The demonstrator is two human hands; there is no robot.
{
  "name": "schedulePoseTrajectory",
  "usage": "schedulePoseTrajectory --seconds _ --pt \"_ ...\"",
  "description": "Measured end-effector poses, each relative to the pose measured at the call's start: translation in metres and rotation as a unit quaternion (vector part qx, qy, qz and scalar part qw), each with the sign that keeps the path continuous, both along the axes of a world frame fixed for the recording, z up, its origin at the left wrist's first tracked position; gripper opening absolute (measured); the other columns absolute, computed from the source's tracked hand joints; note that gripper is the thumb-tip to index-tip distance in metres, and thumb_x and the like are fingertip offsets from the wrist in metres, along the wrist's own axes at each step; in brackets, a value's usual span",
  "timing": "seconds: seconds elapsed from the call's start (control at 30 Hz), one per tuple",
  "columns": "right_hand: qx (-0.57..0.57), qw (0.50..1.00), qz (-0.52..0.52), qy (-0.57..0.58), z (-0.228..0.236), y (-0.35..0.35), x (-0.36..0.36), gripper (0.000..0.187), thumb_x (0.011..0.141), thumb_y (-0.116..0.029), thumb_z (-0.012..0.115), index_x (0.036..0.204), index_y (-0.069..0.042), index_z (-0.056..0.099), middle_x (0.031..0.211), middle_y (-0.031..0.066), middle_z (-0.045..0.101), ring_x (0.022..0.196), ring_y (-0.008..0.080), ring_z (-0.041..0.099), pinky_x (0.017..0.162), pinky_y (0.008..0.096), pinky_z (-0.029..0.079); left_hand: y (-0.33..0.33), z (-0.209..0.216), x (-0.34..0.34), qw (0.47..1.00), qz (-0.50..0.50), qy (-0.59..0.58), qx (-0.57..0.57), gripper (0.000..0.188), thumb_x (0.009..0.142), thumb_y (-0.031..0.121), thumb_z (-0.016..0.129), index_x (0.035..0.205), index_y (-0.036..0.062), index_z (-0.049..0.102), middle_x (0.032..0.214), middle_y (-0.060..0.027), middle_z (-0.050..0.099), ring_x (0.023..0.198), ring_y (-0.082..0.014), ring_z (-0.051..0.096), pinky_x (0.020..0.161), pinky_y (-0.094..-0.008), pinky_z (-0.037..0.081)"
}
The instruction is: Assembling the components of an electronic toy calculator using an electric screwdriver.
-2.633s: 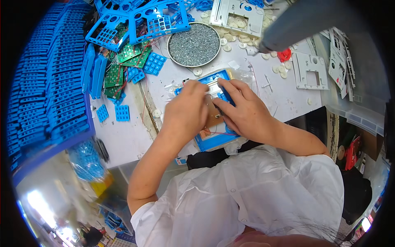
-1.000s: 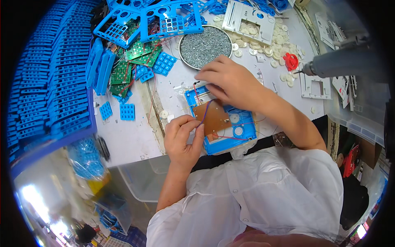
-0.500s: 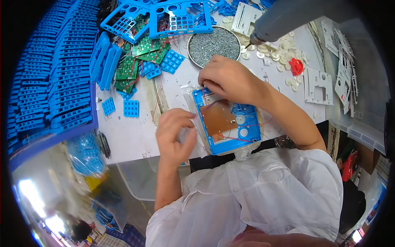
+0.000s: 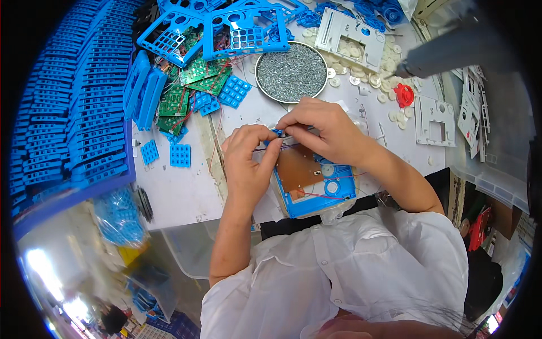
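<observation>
Two hands at work: left hand [image 4: 247,166] and right hand [image 4: 333,135], both on the near side of the dish [image 4: 256,76] and not touching it. Left fingers: thumb and forefinger brought together at the tips. Right fingers: tips drawn together, meeting or nearly meeting the left ones. A small dark item shows between the two sets; too small to identify, and cannot tell which hand pinches it.

Case [image 4: 324,205], blue, lies open on the worktop [image 4: 175,195], straight toward the wearer from the dish. Its far edge is partly hidden by the fingers. Inside it: a brown board [image 4: 296,169] and a thin red wire [image 4: 324,195].

Dish is round, heaped with small metal pieces [image 4: 291,70]. Left of the dish, nearest first: blue keypad [image 4: 234,91], green boards [image 4: 173,101], then, at the far left, a large stack of blue parts [image 4: 96,113]. Beyond the dish to the left: blue frame [image 4: 219,45], overlapping others.

Right of the dish: pale discs [image 4: 354,80], scattered; red part [image 4: 403,95]; grey power tool [image 4: 440,55], above the worktop; white panel [image 4: 426,124], farther out and nearer the wearer.
</observation>
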State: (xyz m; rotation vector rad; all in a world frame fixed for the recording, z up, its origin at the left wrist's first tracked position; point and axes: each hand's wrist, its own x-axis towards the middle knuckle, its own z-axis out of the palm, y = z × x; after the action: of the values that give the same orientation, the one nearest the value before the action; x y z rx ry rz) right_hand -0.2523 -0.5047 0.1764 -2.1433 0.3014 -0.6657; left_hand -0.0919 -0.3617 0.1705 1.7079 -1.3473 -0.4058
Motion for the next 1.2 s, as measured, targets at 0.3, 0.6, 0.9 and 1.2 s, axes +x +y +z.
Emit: schedulePoseTrajectory --seconds 0.3,0.6,0.9,1.2 --pt "0.019 0.998 0.015 0.065 0.015 0.019 -0.020 0.035 0.096 -0.013 0.058 0.127 -0.001 0.067 0.124 0.0166 0.065 0.117 0.0352 0.055 0.104 0.0436 0.042 0.004 -0.013 -0.014 0.986 0.017 -0.113 -0.118 0.015 0.081 0.009 0.078 0.092 0.0104 0.070 0.096 -0.0026 0.069 0.088 -0.0223 0.061 0.086 -0.0383 0.036" --pt "0.049 0.997 -0.053 0.000 0.025 -0.037 0.002 0.034 0.103 -0.021 0.051 0.123 -0.001 0.070 0.129 0.0146 0.064 0.123 0.0281 0.054 0.109 0.0402 0.039 0.012 -0.007 -0.017 0.975 0.025 -0.169 -0.140 0.019 0.080 0.003 0.080 0.095 0.0090 0.070 0.096 -0.0048 0.070 0.087 -0.0230 0.063 0.087 -0.0386 0.039" --pt "-0.014 0.989 0.085 0.118 0.046 -0.003 -0.005 0.031 0.101 -0.023 0.056 0.113 0.000 0.072 0.113 0.0132 0.067 0.107 0.0326 0.054 0.099 0.0421 0.044 0.009 -0.016 -0.013 0.971 0.052 -0.164 -0.164 0.020 0.079 0.007 0.079 0.094 0.0129 0.069 0.098 0.0007 0.069 0.084 -0.0194 0.061 0.085 -0.0384 0.036" --pt "0.337 0.934 -0.118 -0.031 0.033 -0.064 0.043 0.037 0.106 -0.029 0.052 0.135 -0.010 0.065 0.130 0.0023 0.065 0.106 0.0085 0.056 0.081 0.0245 0.046 0.011 -0.014 -0.007 0.975 0.035 -0.150 -0.161 0.022 0.076 0.003 0.080 0.096 0.0086 0.071 0.096 -0.0044 0.071 0.087 -0.0241 0.063 0.085 -0.0403 0.041"
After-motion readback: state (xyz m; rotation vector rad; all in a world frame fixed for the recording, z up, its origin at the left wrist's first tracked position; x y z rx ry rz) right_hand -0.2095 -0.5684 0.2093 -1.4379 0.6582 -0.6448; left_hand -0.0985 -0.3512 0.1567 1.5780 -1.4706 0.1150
